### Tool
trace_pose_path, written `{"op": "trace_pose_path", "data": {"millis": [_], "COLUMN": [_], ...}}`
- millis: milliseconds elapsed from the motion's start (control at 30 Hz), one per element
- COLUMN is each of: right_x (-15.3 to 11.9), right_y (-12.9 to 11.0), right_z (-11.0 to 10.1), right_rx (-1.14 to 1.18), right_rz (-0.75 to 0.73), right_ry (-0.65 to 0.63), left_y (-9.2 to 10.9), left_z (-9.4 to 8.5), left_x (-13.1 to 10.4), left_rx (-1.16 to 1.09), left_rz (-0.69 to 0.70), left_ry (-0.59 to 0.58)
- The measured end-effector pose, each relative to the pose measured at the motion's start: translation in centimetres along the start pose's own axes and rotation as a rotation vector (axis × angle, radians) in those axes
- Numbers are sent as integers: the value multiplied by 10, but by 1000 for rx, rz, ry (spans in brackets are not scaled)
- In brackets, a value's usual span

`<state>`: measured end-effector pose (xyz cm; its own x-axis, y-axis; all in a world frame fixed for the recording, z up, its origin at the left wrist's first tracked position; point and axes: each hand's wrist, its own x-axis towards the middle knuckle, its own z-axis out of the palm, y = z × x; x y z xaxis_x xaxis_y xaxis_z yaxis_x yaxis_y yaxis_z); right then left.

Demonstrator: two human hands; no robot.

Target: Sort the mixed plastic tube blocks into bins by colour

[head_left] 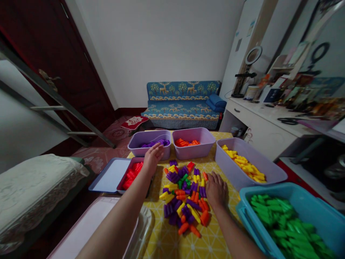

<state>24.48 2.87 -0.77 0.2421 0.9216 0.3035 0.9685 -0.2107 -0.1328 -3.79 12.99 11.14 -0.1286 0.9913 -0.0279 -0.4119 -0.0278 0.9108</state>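
Note:
My left hand (pixel 154 155) is raised at the near edge of a lilac bin (pixel 132 143) that holds purple plastic pieces (pixel 159 143). Its fingers stretch forward, with nothing visible in them. On the table, my right hand (pixel 216 189) lies palm down at the right side of a mixed pile of small plastic pieces (pixel 185 196) in purple, orange, yellow, green and red. An orange piece (pixel 205 176) lies right beside its fingertips. The fingers are slightly bent and apart; the underside of the hand is hidden.
A second lilac bin (pixel 207 138) holds orange pieces, and another (pixel 246 147) yellow ones. Green pieces fill a turquoise bin (pixel 244 216) at right. A small box (pixel 121 184) with red pieces stands left, beside a flat lid (pixel 109 174) and a pink lid (pixel 88 223). Yellow cloth covers the table.

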Motion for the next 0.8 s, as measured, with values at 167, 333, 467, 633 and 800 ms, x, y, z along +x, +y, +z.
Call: {"op": "trace_pose_path", "data": {"millis": [167, 333, 467, 633, 800], "right_x": [-1, -1, -1, -1, -2], "right_y": [-2, -1, -1, -2, -4], "right_z": [-3, -2, -2, -5, -8], "right_rx": [-4, -5, -2, -7, -1], "right_rz": [6, 7, -5, 2, 7], "right_ry": [-3, 17, 25, 12, -3], "left_y": [-64, -93, -102, -111, -104], "left_z": [-7, -4, -1, 6, 24], "left_x": [-13, -5, -2, -9, -23], "left_rx": [638, 1106, 1148, 1070, 876], "left_rz": [107, 119, 116, 151, 69], "left_ry": [-119, -192, -220, -386, -527]}}
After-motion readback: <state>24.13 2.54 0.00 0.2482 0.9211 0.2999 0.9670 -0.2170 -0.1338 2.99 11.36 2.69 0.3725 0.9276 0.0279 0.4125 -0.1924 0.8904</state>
